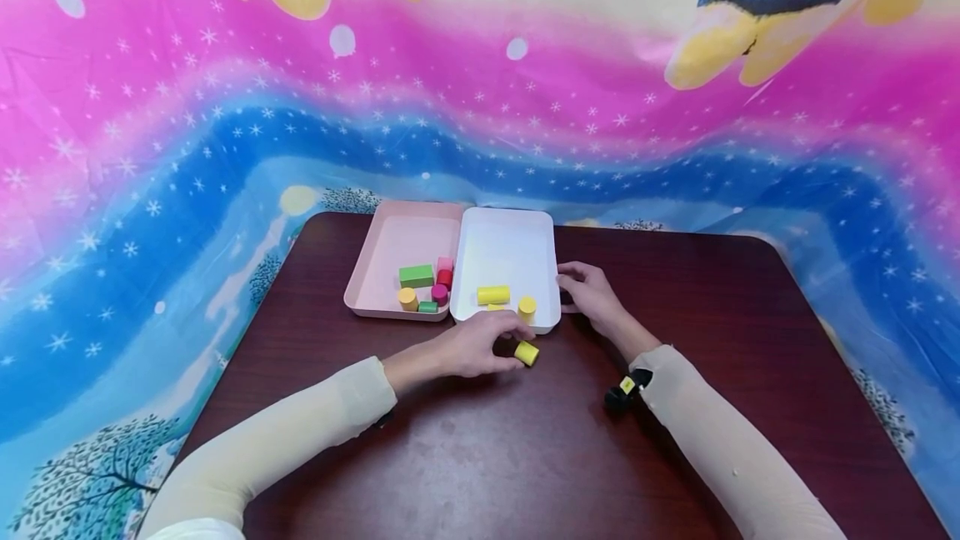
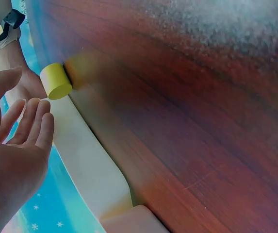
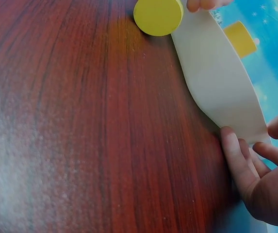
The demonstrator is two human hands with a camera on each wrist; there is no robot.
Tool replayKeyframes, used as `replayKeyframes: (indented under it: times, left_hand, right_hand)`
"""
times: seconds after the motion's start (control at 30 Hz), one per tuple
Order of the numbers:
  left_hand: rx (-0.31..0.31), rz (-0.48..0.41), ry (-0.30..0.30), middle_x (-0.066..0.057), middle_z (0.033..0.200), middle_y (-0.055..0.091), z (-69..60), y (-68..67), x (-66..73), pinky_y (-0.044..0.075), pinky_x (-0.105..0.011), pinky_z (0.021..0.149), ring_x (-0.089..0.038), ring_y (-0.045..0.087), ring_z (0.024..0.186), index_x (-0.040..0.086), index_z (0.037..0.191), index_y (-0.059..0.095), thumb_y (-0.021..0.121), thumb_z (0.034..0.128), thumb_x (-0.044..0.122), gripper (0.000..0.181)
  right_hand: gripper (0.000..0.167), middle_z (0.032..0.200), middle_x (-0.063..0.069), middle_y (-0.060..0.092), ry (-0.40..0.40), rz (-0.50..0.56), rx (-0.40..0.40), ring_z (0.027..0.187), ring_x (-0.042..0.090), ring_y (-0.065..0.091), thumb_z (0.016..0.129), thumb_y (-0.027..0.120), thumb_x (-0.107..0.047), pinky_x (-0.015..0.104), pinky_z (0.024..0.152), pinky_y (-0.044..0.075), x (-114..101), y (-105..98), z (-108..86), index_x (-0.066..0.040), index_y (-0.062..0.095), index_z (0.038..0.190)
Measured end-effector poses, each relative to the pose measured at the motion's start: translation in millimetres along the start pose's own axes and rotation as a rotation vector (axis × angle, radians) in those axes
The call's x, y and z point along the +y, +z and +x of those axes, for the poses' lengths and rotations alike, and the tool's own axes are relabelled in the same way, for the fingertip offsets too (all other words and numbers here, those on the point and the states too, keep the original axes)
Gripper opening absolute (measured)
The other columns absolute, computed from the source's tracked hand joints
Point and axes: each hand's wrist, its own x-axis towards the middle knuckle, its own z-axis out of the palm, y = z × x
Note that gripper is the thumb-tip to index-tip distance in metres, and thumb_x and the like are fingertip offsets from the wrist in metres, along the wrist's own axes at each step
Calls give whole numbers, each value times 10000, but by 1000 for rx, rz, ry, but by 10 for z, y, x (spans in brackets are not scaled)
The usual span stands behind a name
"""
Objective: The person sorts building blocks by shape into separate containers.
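A short yellow cylinder (image 1: pixel 527 353) lies on the table just in front of the white tray (image 1: pixel 506 248). My left hand (image 1: pixel 480 346) is beside it, thumb and fingers spread apart, and the left wrist view shows the cylinder (image 2: pixel 56 81) just beyond the fingertips. At the tray's right side, my right hand (image 1: pixel 596 297) touches the outer wall, and fingers (image 3: pixel 236 158) rest along it in the right wrist view. Inside the white tray are a lying yellow cylinder (image 1: pixel 492 295), an upright one (image 1: pixel 527 307), and another yellow piece (image 1: pixel 496 307), partly hidden by my left hand.
A pink tray (image 1: pixel 405 232) adjoins the white one on the left. It holds a green rectangular block (image 1: pixel 416 276), an orange-yellow cylinder (image 1: pixel 407 299), a small green cylinder (image 1: pixel 427 307) and several red and pink pieces. A patterned cloth (image 1: pixel 480 123) hangs behind the dark wooden table (image 1: pixel 465 457).
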Motion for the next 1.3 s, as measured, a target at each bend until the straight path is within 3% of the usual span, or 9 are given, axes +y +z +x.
replayKeyframes:
  times: [0.53,0.97,1.3]
  left_hand:
    - [-33,13,-36,12,1222,687,4,112,-16,503,-247,1037,-142,656,1146,90,1310,689,811,954,217,397]
    - [-26,41,11,-2,1232,635,56,292,8,497,-180,941,-134,630,1066,107,1283,698,812,947,195,366]
    - [-39,59,49,33,1264,655,99,347,-6,470,-166,995,-98,634,1105,108,1301,706,809,952,196,374]
  right_hand:
    - [396,1405,194,585,13,-11,0,1243,343,622,1113,557,-200,423,815,649,-28,-4,-5,-44,563,1477]
    - [393,1403,183,587,27,-10,7,1256,338,616,1114,562,-202,421,816,648,-53,-8,-1,-56,562,1478]
    - [385,1377,186,604,21,-10,5,1214,332,641,1113,564,-214,412,802,650,-23,-8,-23,-59,574,1465]
